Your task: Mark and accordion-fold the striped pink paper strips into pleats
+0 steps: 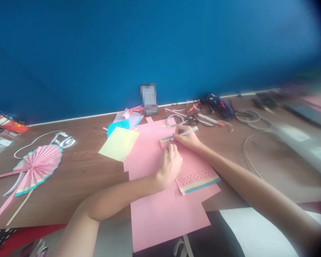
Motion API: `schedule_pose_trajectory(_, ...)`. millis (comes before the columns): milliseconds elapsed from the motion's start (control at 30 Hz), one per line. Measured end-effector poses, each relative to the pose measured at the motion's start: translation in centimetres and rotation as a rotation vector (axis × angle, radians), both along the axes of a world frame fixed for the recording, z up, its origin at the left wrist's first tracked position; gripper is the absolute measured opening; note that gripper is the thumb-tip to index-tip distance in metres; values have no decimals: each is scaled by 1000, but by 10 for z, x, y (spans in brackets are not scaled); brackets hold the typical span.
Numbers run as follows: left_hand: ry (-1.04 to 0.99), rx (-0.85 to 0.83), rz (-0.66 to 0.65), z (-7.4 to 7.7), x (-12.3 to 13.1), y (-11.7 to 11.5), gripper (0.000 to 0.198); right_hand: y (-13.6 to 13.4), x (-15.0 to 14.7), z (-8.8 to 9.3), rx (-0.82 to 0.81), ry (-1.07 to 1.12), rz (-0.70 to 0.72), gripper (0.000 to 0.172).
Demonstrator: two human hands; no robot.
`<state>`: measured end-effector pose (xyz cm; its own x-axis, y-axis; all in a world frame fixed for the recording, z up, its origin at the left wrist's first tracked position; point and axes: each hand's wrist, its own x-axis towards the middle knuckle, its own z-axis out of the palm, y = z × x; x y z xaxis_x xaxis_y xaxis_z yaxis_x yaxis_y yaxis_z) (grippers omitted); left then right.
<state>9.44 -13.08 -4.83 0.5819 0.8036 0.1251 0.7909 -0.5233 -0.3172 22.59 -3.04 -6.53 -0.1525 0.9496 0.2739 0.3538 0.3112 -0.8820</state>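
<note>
The right hand (186, 137) grips a pen (189, 131); the left hand (171, 164) rests, fingers curled, on the paper (194, 161). Near end (196, 177) dashed — far end (164, 141) looks unfinished.

- Soft light is covering the desk (80, 169).
- Blur and dark corners are crowding the right edge.
- Pixelation is masking the phone-like object (149, 98).

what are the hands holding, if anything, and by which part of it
The right hand holds a white pen by its lower part, near the tip. The left hand is curled over pink paper; whether it grips anything cannot be told.
</note>
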Motion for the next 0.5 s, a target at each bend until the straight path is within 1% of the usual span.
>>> schedule_pose_trajectory(100,-84,-16,8,-2,2,7,26,0,0,0,15,16,-19,13)
schedule_pose_trajectory(233,-189,-79,-64,1,3,7,22,0,-2,1,32,62,-49,15)
schedule_pose_trajectory(267,-195,-90,-63,2,3,6,22,1,-3,1,32,77,-47,15)
schedule_pose_trajectory(433,-153,-70,56,1,11,4,26,10,-7,2,16,94,-28,14)
schedule_pose_trajectory(500,-122,-52,123,0,17,5,26,16,-9,1,16,95,-35,14)
